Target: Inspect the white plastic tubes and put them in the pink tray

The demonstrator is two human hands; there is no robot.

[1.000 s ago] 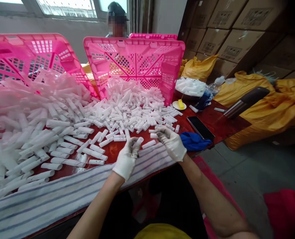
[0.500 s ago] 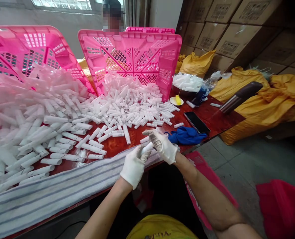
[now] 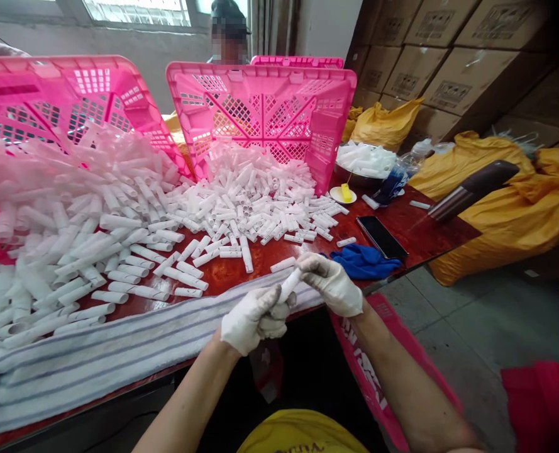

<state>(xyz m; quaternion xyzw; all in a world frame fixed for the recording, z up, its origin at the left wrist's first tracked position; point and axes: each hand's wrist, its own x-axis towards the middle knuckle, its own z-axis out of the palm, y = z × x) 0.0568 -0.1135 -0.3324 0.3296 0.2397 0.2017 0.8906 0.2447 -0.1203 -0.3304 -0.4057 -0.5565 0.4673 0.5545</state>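
Note:
My left hand [image 3: 251, 318], in a white glove with dark-stained fingertips, is wrapped round a short white tube [image 3: 289, 286] near the table's front edge. The tube slants up and to the right out of the fist. My right hand [image 3: 334, 284], gloved the same way, pinches the tube's upper end between thumb and fingers. Just beyond the hands, another white tube [image 3: 283, 264] lies on the table by a striped towel [image 3: 132, 343]. Large heaps of similar tubes [image 3: 260, 204] spread over the table, some bearing dark markings.
Pink plastic baskets [image 3: 265, 72] lie tipped on their sides behind the heaps. To the right are a blue cloth [image 3: 366, 259], a phone [image 3: 381, 237], a dish with a yellow block [image 3: 346, 192], a filled bowl [image 3: 366, 160] and a dark tumbler [image 3: 472, 189]. A person [image 3: 229, 31] is at the back.
My right hand's fingers have gone from spread beside the tube to pinching its upper end. The tube now stands further out of my left hand. The whole view has shifted slightly.

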